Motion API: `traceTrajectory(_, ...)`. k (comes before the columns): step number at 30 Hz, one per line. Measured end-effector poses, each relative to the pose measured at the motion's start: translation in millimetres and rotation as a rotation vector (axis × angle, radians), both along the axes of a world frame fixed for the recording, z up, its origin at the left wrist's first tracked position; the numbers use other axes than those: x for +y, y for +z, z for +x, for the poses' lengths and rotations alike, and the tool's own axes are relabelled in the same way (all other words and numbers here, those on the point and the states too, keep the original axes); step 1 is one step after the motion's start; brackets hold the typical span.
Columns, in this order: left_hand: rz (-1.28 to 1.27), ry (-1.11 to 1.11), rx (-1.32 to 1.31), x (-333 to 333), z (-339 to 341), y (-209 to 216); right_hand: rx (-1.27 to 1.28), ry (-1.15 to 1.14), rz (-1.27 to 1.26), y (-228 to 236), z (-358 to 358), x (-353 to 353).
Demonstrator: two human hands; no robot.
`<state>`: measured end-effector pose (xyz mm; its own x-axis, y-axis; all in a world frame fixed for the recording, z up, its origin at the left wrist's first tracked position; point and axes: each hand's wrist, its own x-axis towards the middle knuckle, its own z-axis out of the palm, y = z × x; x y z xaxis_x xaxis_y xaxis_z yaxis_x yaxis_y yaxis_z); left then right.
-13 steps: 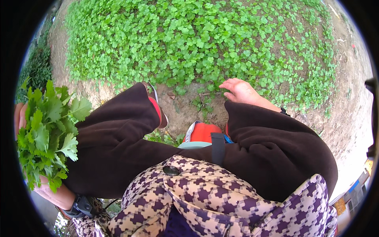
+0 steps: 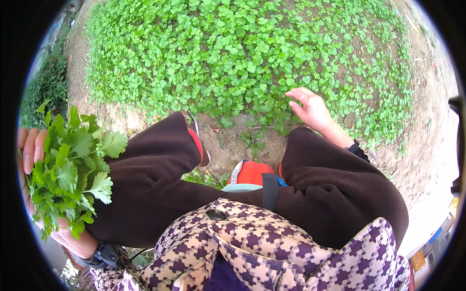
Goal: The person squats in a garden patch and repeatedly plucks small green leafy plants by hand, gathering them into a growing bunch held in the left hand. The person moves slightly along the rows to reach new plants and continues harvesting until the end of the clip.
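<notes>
At the far left, my left hand (image 2: pixel 33 148) is closed round a bunch of leafy greens (image 2: pixel 73 169) with lobed, toothed leaves like cilantro or celery. The bunch hides the palm and stems. My right hand (image 2: pixel 313 110) hovers beside the near edge of a bed of low green plants (image 2: pixel 233 63), just beyond my right knee. Its fingers reach left, loosely bent, with the thumb apart, and nothing shows between them. Whether the fingertips touch the leaves I cannot tell.
My dark trouser legs (image 2: pixel 145 150) spread to both sides, a shoe (image 2: pixel 205 156) on the soil by the left one. Between them are a red item (image 2: pixel 256 170) and a dark strap (image 2: pixel 270 191). Bare soil (image 2: pixel 228 128) borders the bed; darker shrubs (image 2: pixel 48 85) grow far left.
My right hand has shifted right and its fingers have curled a little. The bunch in my left hand sits slightly further right in view, and the whole view has shifted a little.
</notes>
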<state>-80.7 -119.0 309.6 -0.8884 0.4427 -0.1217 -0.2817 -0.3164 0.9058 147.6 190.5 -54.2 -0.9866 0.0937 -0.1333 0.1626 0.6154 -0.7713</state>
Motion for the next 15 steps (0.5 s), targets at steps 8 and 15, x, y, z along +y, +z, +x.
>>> traceTrajectory(8, 0.060, -0.097, -0.029, -6.3, -2.0, -7.0, 0.071, -0.018, 0.136, 6.3, -38.0, 22.0)
traceTrajectory(15, -0.044, -0.016, -0.025, -4.0, 1.7, -9.3, 0.155, 0.114, 0.231, -3.3, -78.2, 4.9)
